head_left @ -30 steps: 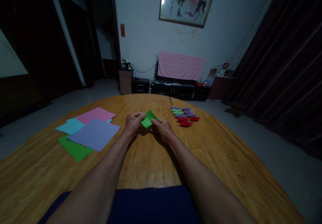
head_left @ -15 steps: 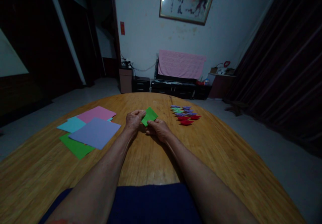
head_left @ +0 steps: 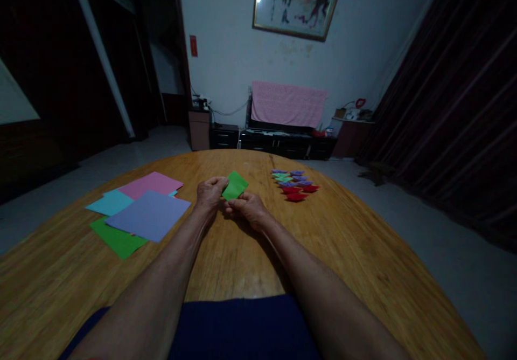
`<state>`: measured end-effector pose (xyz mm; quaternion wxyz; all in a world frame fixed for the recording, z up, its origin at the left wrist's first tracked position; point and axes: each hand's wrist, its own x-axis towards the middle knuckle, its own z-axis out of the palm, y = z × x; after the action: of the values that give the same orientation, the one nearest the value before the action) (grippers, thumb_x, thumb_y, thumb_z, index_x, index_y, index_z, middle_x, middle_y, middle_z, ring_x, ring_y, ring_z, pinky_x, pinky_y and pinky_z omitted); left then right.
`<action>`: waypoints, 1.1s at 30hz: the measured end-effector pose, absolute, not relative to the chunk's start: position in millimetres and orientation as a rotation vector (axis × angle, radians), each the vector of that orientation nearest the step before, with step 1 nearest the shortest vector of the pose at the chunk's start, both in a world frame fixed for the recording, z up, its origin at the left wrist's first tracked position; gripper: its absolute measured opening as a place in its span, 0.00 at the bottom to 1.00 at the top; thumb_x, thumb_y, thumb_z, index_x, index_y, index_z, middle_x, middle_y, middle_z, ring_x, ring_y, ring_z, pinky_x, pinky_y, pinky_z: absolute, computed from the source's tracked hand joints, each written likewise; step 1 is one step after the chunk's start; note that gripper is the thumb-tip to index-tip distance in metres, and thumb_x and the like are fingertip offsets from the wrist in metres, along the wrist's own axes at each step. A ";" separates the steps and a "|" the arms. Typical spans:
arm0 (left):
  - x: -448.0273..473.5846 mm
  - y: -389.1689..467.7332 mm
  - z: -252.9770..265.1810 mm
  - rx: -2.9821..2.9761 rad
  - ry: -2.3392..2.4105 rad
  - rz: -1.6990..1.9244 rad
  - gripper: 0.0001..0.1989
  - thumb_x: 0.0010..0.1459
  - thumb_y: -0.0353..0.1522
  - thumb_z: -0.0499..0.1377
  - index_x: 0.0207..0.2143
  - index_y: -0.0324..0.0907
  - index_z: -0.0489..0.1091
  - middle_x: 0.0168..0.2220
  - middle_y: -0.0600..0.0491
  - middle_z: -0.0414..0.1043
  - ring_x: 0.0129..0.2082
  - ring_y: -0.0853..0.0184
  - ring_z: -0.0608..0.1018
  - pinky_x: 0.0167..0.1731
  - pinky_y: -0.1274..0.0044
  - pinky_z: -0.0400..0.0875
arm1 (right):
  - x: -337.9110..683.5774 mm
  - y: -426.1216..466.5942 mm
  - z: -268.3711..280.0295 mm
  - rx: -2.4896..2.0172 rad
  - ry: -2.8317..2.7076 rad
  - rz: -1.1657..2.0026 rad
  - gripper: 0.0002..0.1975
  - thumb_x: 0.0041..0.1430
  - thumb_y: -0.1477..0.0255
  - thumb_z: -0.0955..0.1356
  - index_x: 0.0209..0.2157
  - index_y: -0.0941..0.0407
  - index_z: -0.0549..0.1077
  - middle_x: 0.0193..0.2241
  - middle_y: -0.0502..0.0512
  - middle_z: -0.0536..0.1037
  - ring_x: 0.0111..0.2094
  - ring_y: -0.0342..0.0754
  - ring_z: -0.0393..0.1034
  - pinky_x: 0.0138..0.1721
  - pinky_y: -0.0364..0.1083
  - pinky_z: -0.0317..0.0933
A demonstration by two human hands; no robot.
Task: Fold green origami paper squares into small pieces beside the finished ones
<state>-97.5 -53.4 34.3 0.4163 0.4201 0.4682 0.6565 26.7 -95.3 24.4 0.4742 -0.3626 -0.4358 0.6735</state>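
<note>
A small folded square of green paper [head_left: 235, 185] is held above the middle of the table, tilted with one corner up. My left hand [head_left: 210, 192] pinches its left corner between thumb and fingers. At its lower edge, my right hand [head_left: 248, 209] is closed on the paper, thumb on the near side. The fingers behind the sheet are hidden.
Loose sheets lie at the left: a lavender sheet [head_left: 149, 214], a pink sheet [head_left: 151, 184], a light blue sheet [head_left: 110, 203] and a green sheet [head_left: 119, 239]. Several folded paper boats [head_left: 297, 197] stand at the right on the round wooden table [head_left: 343, 274].
The right thumb has slid down from the face of the green paper to its lower edge. The whole view has shifted slightly.
</note>
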 end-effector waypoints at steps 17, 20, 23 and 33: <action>-95.2 -65.4 35.5 1.170 1.099 1.489 0.12 0.40 0.38 0.66 0.24 0.38 0.73 0.18 0.58 0.67 0.17 0.72 0.68 0.20 0.79 0.61 | 69.2 -82.5 36.0 -1.079 -1.335 1.366 0.11 0.50 0.65 0.69 0.23 0.60 0.75 0.20 0.55 0.75 0.20 0.40 0.64 0.20 0.38 0.53; -96.5 -67.3 36.4 1.187 1.101 1.467 0.12 0.40 0.38 0.66 0.24 0.38 0.73 0.18 0.57 0.68 0.18 0.72 0.68 0.20 0.79 0.61 | 70.3 -83.2 34.8 -1.044 -1.344 1.377 0.13 0.52 0.65 0.67 0.22 0.60 0.74 0.20 0.55 0.75 0.20 0.41 0.64 0.19 0.39 0.53; -96.3 -71.9 38.4 1.175 1.080 1.457 0.12 0.41 0.38 0.66 0.24 0.38 0.73 0.19 0.57 0.68 0.18 0.71 0.69 0.20 0.79 0.61 | 69.5 -87.2 34.0 -1.021 -1.361 1.378 0.13 0.51 0.67 0.67 0.19 0.60 0.72 0.18 0.55 0.73 0.20 0.40 0.63 0.20 0.38 0.53; -92.8 -92.9 42.9 1.261 0.996 1.144 0.11 0.43 0.37 0.65 0.22 0.39 0.70 0.17 0.57 0.65 0.16 0.72 0.67 0.15 0.80 0.57 | 69.2 -87.3 36.1 -1.038 -1.424 1.271 0.02 0.45 0.74 0.69 0.25 0.58 0.73 0.19 0.47 0.70 0.20 0.39 0.61 0.21 0.38 0.54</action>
<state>-92.8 -92.9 42.9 0.5516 0.5333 0.4210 0.4838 69.2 -87.3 36.1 0.4657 -0.4229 -0.5799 0.5176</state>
